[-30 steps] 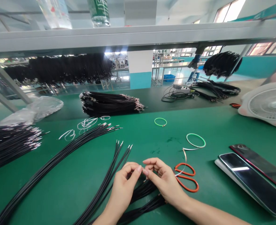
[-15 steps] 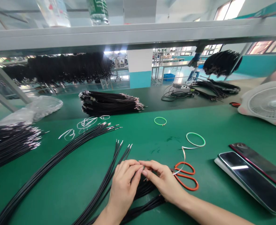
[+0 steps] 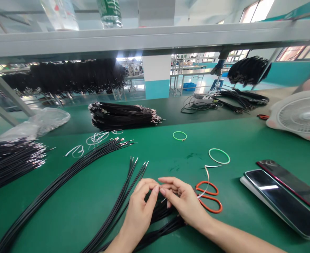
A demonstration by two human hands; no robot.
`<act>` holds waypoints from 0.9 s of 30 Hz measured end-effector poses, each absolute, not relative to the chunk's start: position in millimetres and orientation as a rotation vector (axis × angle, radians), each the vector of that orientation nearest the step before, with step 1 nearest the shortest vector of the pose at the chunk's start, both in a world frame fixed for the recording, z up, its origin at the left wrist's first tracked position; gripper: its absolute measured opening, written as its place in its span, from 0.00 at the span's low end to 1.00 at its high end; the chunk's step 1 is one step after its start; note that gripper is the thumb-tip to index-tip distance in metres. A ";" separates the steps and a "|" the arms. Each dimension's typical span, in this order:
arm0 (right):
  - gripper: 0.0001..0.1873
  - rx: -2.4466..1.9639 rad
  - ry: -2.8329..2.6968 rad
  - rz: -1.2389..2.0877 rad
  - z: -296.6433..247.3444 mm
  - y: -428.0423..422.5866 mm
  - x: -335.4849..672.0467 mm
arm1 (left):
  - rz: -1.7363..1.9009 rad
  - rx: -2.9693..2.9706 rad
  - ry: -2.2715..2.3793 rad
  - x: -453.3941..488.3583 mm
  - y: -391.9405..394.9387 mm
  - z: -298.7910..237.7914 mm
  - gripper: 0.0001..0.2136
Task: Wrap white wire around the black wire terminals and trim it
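My left hand (image 3: 141, 203) and my right hand (image 3: 185, 200) meet at the fingertips above the green table. Both are closed in a pinch, and what lies between the fingers is too small to make out. A thin white strip (image 3: 207, 174) runs from a white-and-green ring-shaped coil (image 3: 228, 160) to the edge of my right hand. Scissors (image 3: 215, 198) with orange handles lie beside that hand, their blades hidden. Black cables (image 3: 168, 225) pass beneath my hands, and a thin bunch of black cables with metal tips (image 3: 120, 200) lies left of my left hand.
A longer cable bundle (image 3: 65, 175) curves across the left, near white strip scraps (image 3: 97, 137). Thick cable stacks (image 3: 123, 116) lie behind. A green ring (image 3: 180, 136) is mid-table. Two phones (image 3: 281, 196) and a white fan (image 3: 302, 116) are at right. A shelf beam (image 3: 155, 37) crosses above.
The fingers of my right hand have spread slightly and lifted a little, while the thumbs stay together. A small pale tip shows more clearly below them. The other things lie as before.
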State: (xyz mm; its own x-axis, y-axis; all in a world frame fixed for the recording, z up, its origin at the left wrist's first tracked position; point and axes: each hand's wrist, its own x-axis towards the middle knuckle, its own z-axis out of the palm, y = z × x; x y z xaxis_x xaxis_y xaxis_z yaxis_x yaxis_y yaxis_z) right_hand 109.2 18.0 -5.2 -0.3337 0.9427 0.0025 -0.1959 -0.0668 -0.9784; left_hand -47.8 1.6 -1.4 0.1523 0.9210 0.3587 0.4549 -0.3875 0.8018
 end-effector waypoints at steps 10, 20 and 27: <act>0.22 -0.891 -1.266 1.620 -8.3 17.7 110.9 | 1.246 2.473 1.403 -52.0 -0.6 -2.2 0.09; 0.14 -1.016 -1.410 1.380 -5.8 15.7 113.6 | 1.335 2.564 1.471 -50.1 -0.2 -3.2 0.07; 0.18 -1.114 -1.406 1.479 -1.6 22.2 119.1 | 1.150 2.530 1.728 -54.8 4.7 -6.1 0.10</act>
State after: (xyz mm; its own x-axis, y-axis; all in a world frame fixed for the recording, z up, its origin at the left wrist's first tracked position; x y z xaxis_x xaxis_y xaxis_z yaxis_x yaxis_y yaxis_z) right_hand 119.1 22.2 -1.6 -0.2981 0.9517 -0.0729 0.0249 -0.0686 -0.9973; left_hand -54.8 4.7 -6.1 0.1990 0.7670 0.6101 0.8589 -0.4362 0.2682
